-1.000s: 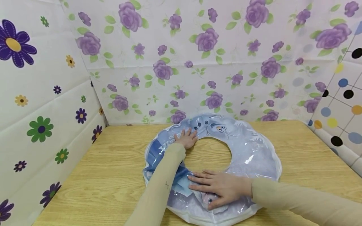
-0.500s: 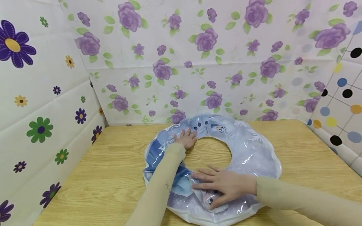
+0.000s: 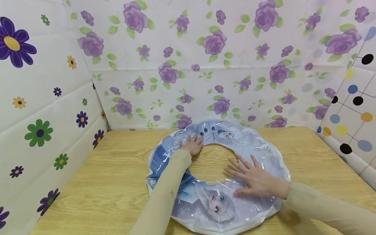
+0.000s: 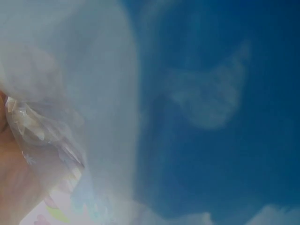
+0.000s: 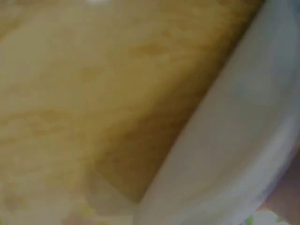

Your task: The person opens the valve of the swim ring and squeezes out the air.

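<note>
A swim ring (image 3: pixel 164 156) in clear, shiny plastic lies flat on the wooden table in the head view, its rim wrinkled. Blue and pale lilac prints cover it, among them a snowman and a face. My left hand (image 3: pixel 192 145) rests on its left inner part with fingers spread. Over the right side is my right hand (image 3: pixel 255 179), fingers spread and tips reaching the centre hole; whether it presses or hovers I cannot tell. Blue plastic (image 4: pixel 211 159) fills the left wrist view. The right wrist view is blurred and shows the ring's pale edge (image 5: pixel 225 154).
The wood-grain table (image 3: pixel 117 169) extends on both sides of the ring. A back wall (image 3: pixel 188 65) with purple roses stands close behind the ring's far edge. Side walls carry flowers (image 3: pixel 38 133) on the left and coloured dots (image 3: pixel 345 148) on the right.
My right hand has moved right and away from me, off the printed face, which now shows fully. My left hand stays in place on the ring.
</note>
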Demonstrator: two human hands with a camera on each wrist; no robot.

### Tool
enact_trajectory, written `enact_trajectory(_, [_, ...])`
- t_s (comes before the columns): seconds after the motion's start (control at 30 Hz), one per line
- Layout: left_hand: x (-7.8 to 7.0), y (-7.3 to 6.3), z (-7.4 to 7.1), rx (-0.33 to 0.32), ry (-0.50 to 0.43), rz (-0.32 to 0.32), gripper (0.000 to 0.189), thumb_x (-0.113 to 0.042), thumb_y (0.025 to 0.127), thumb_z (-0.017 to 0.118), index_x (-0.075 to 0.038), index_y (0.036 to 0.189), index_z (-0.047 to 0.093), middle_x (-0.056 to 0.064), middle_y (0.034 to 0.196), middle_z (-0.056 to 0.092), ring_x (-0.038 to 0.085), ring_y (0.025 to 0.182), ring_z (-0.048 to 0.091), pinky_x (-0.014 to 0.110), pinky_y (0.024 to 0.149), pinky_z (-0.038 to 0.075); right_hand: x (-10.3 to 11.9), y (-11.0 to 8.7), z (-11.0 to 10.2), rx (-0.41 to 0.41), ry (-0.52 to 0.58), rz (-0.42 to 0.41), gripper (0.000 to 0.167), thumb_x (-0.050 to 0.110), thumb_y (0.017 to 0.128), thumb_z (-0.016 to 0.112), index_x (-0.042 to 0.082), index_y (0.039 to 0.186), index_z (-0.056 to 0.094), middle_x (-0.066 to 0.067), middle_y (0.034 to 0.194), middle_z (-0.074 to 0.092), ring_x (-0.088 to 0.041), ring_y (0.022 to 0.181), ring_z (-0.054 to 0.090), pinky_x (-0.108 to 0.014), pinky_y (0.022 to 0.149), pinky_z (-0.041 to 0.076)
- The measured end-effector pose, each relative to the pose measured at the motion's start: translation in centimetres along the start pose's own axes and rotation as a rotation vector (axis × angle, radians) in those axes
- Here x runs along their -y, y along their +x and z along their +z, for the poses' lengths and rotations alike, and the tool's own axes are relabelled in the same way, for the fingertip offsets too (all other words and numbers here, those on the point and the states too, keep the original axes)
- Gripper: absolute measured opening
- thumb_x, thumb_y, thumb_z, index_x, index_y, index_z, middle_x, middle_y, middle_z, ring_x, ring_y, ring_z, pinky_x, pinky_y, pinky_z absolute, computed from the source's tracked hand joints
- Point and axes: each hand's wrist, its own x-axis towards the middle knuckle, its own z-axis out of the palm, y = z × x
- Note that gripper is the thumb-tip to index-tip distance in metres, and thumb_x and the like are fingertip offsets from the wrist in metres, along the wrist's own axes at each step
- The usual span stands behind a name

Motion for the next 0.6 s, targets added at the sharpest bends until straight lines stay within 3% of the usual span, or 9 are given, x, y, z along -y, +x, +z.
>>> enact_trajectory(0.37, [-0.51, 0.21, 0.16, 0.006, -0.008, 0.006, 0.05, -0.046, 0.098, 0.022, -0.034, 0.145, 0.015, -0.003, 0.15, 0.004, 0.027, 0.133, -0.004, 0.061, 0.095, -0.002, -0.21, -0.82, 1.03, 0.126, 0.203, 0.081, 0.073, 0.06, 0.086, 0.044, 0.02, 0.144, 0.026, -0.015, 0.147, 0.013, -0.043, 0.13, 0.005, -0.075, 0.081, 0.006])
enact_trajectory(0.6, [0.24, -0.04, 0.18, -0.01, 0.015, 0.032, 0.052, -0.046, 0.097, 0.024, -0.03, 0.146, 0.015, 0.0, 0.15, 0.005, 0.029, 0.133, -0.001, 0.062, 0.095, 0.001, -0.12, -0.41, 1.25, 0.176, 0.233, 0.077, 0.073, 0.06, 0.087, 0.041, 0.019, 0.145, 0.022, -0.016, 0.148, 0.009, -0.043, 0.13, 0.001, -0.073, 0.083, 0.005])
